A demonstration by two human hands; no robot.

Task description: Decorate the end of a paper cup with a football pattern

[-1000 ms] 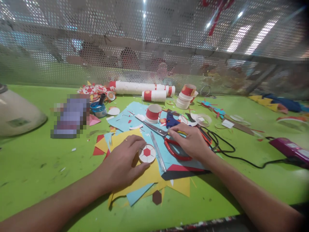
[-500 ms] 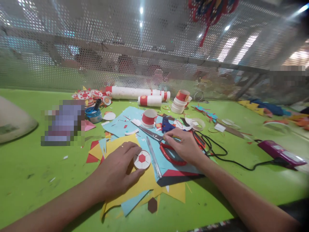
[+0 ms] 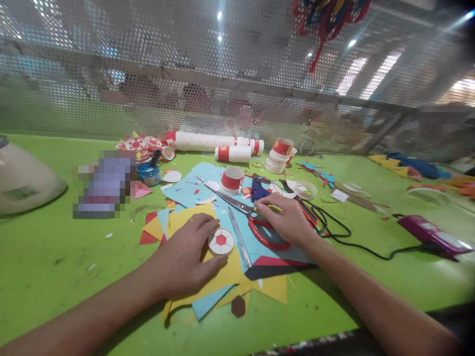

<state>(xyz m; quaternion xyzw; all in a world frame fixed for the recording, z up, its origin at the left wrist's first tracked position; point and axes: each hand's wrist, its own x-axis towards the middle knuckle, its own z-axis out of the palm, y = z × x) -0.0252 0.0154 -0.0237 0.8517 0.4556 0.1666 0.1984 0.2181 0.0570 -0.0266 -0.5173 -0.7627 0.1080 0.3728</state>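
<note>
My left hand [image 3: 191,252] holds a small round disc [image 3: 221,241] with a red-and-white football pattern, thumb and fingers at its edge. The disc is over yellow paper [image 3: 208,284]. My right hand [image 3: 287,215] has its fingers closed on the yellow-and-red handles of the scissors [image 3: 265,236], whose blades point to the far left. Between the hands lies a clear pen [image 3: 240,237] on light blue paper [image 3: 189,183]. Just beyond the right fingers is a blue glue gun [image 3: 259,189], partly hidden. A cut red-and-white paper cup [image 3: 232,180] stands behind the scissors.
Stacked paper cups [image 3: 204,142] lie along the perforated screen [image 3: 222,84]. Left are a blurred-out device [image 3: 106,183] and a blue jar [image 3: 148,174]. A purple power bank [image 3: 432,235] with a black cable [image 3: 365,252] lies right. A brown hexagon [image 3: 238,306] is near the front.
The view has shifted slightly, so the table things appear a little further right. The disc shows more face-on and flatter at my left hand. My right hand stays at the scissors.
</note>
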